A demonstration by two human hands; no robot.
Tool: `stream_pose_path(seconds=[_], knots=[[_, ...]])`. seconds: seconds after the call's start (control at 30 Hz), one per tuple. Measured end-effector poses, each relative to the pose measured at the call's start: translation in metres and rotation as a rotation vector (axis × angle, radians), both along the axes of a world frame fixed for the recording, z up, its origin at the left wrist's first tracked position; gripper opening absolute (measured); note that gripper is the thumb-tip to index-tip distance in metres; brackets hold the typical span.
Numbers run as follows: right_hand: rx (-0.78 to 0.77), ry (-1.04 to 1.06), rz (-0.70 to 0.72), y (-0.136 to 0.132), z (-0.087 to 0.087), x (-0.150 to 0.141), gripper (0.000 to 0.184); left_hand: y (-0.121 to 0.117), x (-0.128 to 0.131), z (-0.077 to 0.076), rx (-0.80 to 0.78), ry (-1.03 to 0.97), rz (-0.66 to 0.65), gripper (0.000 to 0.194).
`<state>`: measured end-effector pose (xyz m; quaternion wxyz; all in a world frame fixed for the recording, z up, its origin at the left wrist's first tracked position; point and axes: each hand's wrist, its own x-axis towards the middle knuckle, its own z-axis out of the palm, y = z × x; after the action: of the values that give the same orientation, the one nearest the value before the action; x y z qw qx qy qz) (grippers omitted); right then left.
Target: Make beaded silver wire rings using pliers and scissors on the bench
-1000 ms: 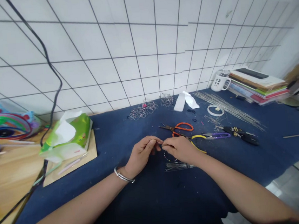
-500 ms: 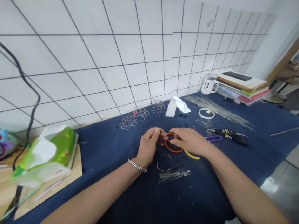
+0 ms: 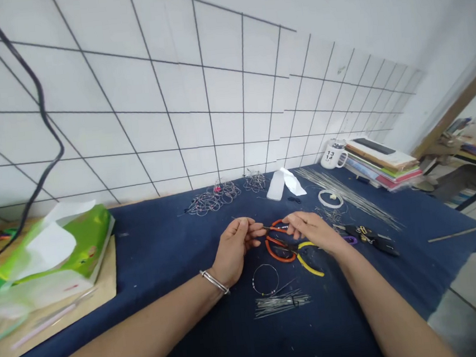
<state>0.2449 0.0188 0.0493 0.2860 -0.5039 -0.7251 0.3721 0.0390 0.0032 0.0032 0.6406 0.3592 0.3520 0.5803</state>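
Note:
A thin wire with small pale beads (image 3: 283, 227) stretches between my two hands. My left hand (image 3: 233, 252), a silver bangle on its wrist, pinches one end between thumb and fingers. The other end is in the closed fingers of my right hand (image 3: 314, 232). Beneath the wire lie orange-handled pliers (image 3: 282, 257), their jaws partly hidden. A yellow-handled tool (image 3: 310, 264) rests against them, below my right hand. Closer to me are a beaded wire ring (image 3: 253, 282) and a bundle of straight wires (image 3: 275, 305) on the dark blue cloth.
Along the wall lie tangled wire loops (image 3: 212, 199), white paper (image 3: 276, 186) and long wires (image 3: 358, 203). At right are a white ring (image 3: 321, 198), black pliers (image 3: 367, 236), a mug (image 3: 329, 157) and stacked books (image 3: 382, 167). A green tissue pack (image 3: 87, 238) sits at left.
My hands have drawn slightly apart, and the beaded wire between them now shows clearly. More of the orange-handled pliers and the yellow-handled tool is uncovered. The camera view has shifted.

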Motion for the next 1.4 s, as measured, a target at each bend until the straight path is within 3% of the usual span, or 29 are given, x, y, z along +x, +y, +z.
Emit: stream_pose_path(seconds=[0.2, 0.37, 0.53, 0.7, 0.83, 1.07, 1.2, 1.4], knots=[[-0.104, 0.519, -0.125, -0.009, 0.000, -0.011, 0.027, 0.000, 0.000, -0.002, -0.028, -0.096, -0.005, 0.026], [-0.183, 0.795, -0.173, -0.010, -0.012, -0.022, 0.022, 0.004, -0.005, 0.011, 0.001, -0.187, 0.002, 0.022], [-0.255, 0.905, -0.175, -0.012, -0.018, -0.028, 0.023, 0.009, -0.013, 0.027, 0.050, -0.219, 0.027, 0.019], [-0.319, 1.040, -0.230, -0.013, -0.020, -0.029, 0.024, 0.005, -0.009, 0.028, 0.057, -0.208, 0.014, 0.020], [-0.313, 1.166, -0.276, -0.014, -0.022, -0.031, 0.024, -0.002, -0.005, 0.030, 0.065, -0.244, -0.065, 0.022], [-0.290, 1.311, -0.288, -0.019, -0.018, -0.035, 0.019, -0.011, -0.007, 0.052, 0.103, -0.359, -0.228, 0.017], [-0.300, 1.344, -0.305, -0.022, -0.016, -0.035, 0.015, -0.012, -0.006, 0.049, 0.110, -0.373, -0.299, 0.011], [-0.312, 1.333, -0.212, -0.027, -0.021, -0.041, 0.009, -0.010, -0.005, 0.043, 0.091, -0.395, -0.311, 0.011]])
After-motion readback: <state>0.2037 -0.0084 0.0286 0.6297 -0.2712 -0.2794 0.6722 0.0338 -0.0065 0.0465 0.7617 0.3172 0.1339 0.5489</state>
